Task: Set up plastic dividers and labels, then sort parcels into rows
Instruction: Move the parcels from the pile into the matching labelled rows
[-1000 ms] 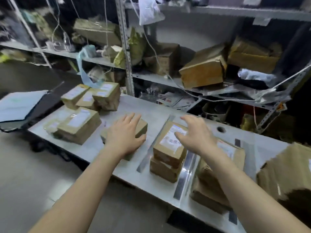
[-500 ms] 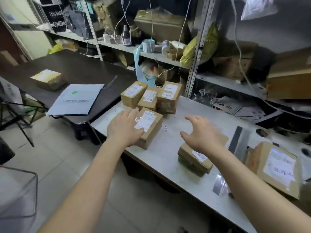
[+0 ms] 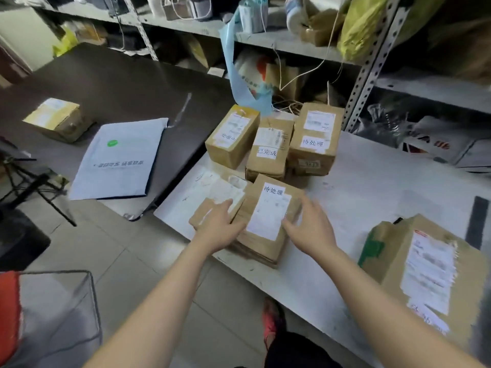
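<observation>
1. I have both hands at the labelled cardboard parcel (image 3: 268, 216) near the front left corner of the white table (image 3: 372, 181). My left hand (image 3: 221, 229) lies flat on its left edge and on the low parcel (image 3: 212, 205) just beside it, fingers spread and gripping nothing.
2. My right hand (image 3: 309, 229) rests against the parcel's right side, fingers loosely extended — not closed around it.
3. I judge the step to be squaring this parcel into its row. I would press evenly from both sides and slide, not lift, since it seems to sit on another flat package.
4. Three upright boxes (image 3: 271, 144) stand close behind — I should push gently so they do not topple.
5. A larger parcel (image 3: 419, 269) waits well apart at my right.
</observation>
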### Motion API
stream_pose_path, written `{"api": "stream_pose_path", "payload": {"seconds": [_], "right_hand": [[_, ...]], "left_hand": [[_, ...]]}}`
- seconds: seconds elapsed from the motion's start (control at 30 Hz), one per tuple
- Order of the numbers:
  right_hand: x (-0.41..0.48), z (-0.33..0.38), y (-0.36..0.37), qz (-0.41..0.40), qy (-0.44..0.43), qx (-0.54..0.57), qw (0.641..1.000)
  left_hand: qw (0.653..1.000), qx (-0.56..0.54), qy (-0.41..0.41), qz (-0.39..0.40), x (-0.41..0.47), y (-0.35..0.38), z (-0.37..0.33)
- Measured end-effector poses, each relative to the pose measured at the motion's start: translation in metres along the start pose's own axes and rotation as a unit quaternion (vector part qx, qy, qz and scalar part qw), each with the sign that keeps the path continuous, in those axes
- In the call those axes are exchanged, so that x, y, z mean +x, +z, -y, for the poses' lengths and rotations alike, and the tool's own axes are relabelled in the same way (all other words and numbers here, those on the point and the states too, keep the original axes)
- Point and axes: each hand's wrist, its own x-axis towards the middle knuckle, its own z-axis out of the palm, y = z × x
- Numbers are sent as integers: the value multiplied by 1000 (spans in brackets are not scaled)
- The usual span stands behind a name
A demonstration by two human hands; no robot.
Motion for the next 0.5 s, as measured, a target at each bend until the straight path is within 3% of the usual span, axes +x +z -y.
{"api": "stream_pose_path", "payload": {"seconds": [0.3,0.5], "right_hand": [[16,9,35,-32,188,149,970],[-17,29,34,-54,265,170,948]], "left_hand": [[996,8,79,35,54,24,11],[986,-32,146,78,43,25,11]]}}
